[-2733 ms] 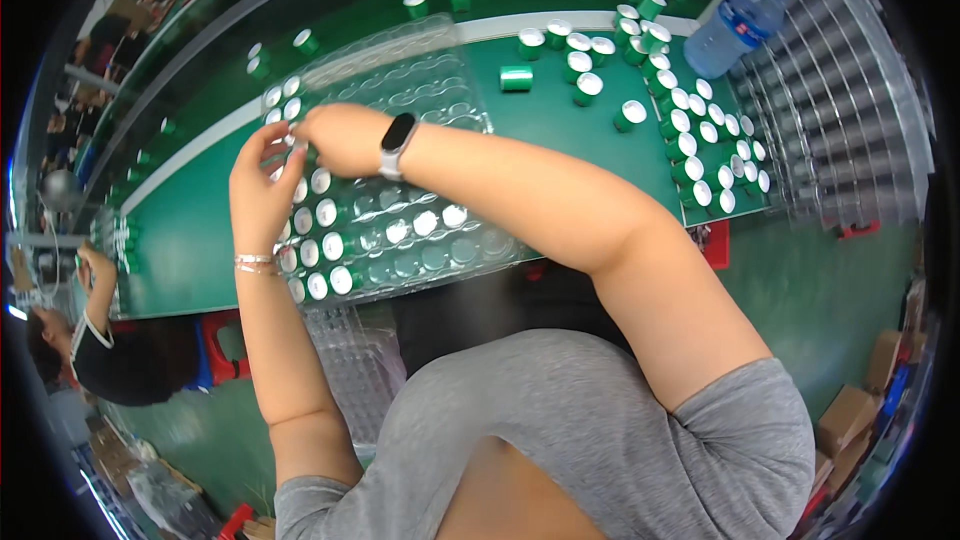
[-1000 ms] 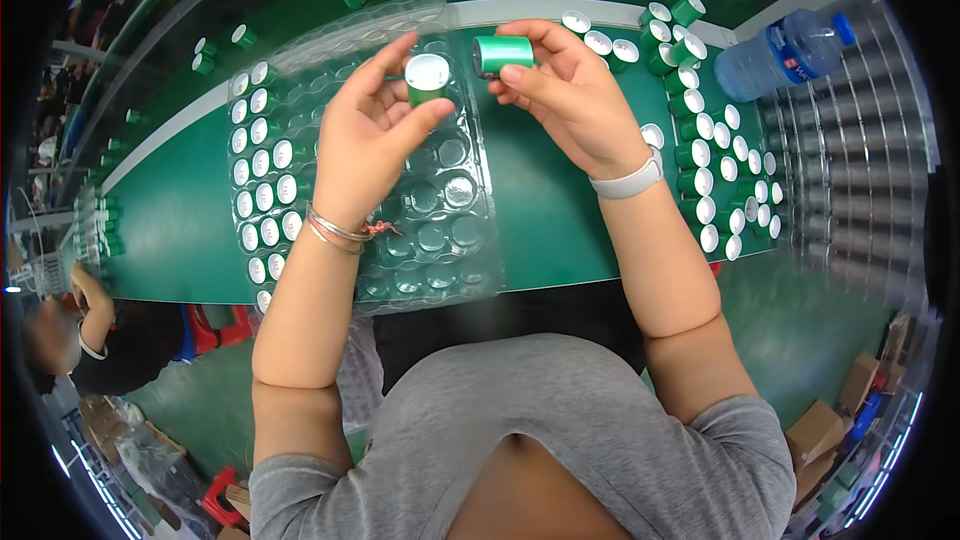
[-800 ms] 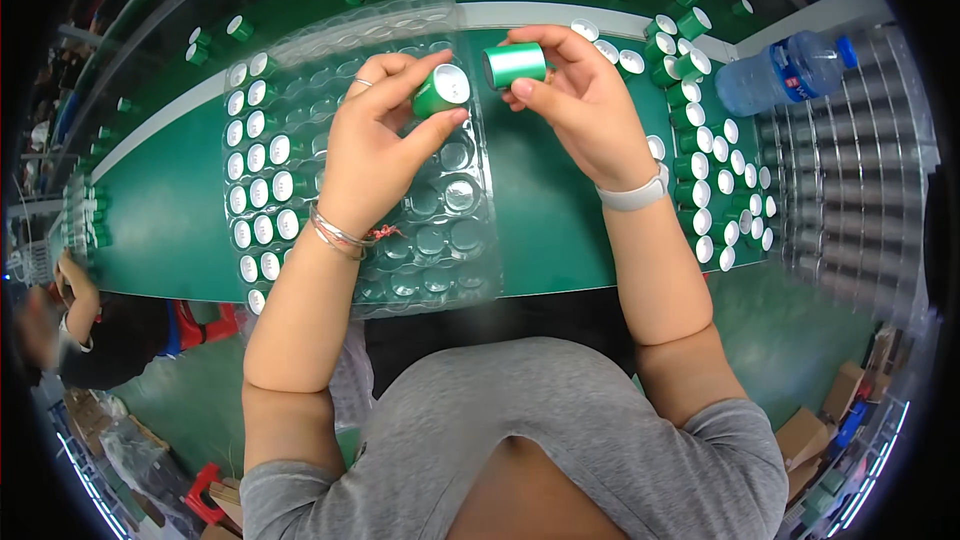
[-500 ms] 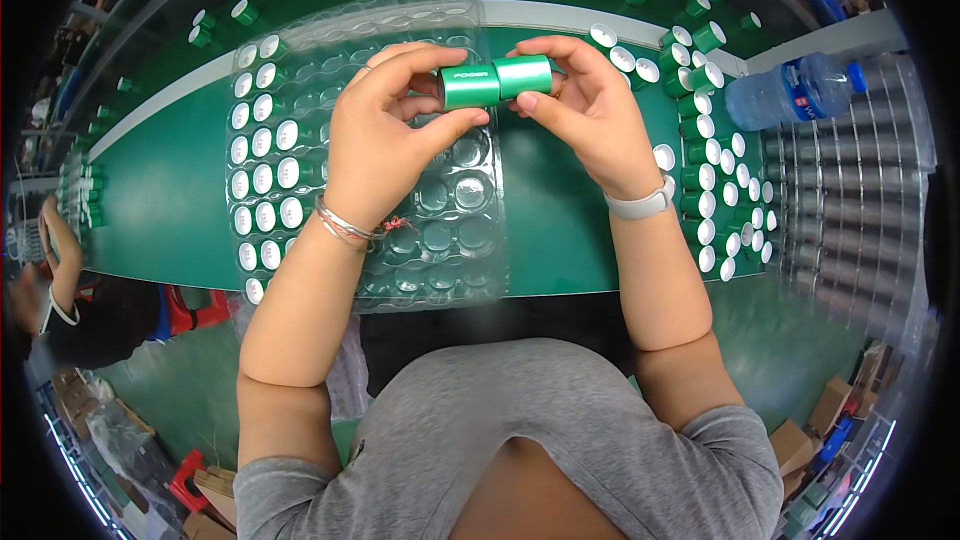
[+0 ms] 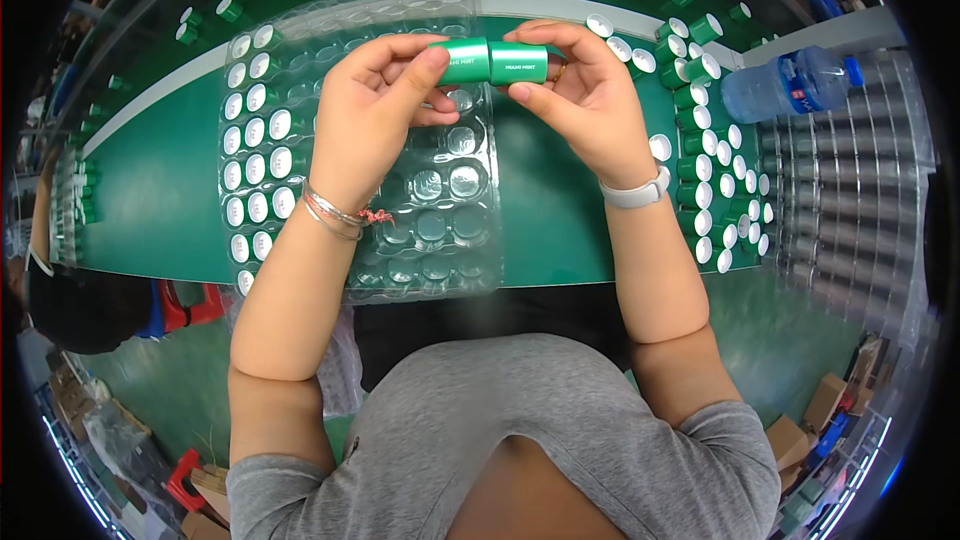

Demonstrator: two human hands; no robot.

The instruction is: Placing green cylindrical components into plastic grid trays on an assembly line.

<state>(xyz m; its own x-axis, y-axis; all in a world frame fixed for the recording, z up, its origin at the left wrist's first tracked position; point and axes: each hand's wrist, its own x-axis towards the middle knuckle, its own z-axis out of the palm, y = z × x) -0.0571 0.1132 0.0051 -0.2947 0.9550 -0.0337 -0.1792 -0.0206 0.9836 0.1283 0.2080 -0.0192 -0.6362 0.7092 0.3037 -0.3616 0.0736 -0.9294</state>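
Over the far side of the green worktop, I hold two shiny green cylinders end to end. My left hand (image 5: pixel 365 115) is closed on the left cylinder (image 5: pixel 470 62), its thumb lying across the front. Thumb and fingers of my right hand (image 5: pixel 600 100) pinch the right cylinder (image 5: pixel 519 65). Small pale print shows on both. Beneath my left hand lies a clear plastic tray (image 5: pixel 430 265) with round pockets. White-ended green cylinders (image 5: pixel 255 169) stand in its left columns, while the visible pockets on its right side hold none.
Many more white-ended green cylinders (image 5: pixel 704 197) are grouped to the right. Beyond them lies a clear bottle with a blue cap (image 5: pixel 790 87), beside a ridged rack of trays (image 5: pixel 850 200). A pale rail (image 5: pixel 560 8) runs along the back, with scattered cylinders behind it.
Both cylinders have been turned, so a different printed side faces me. My left thumb has moved up onto the left cylinder's front, and both hands are slightly higher.
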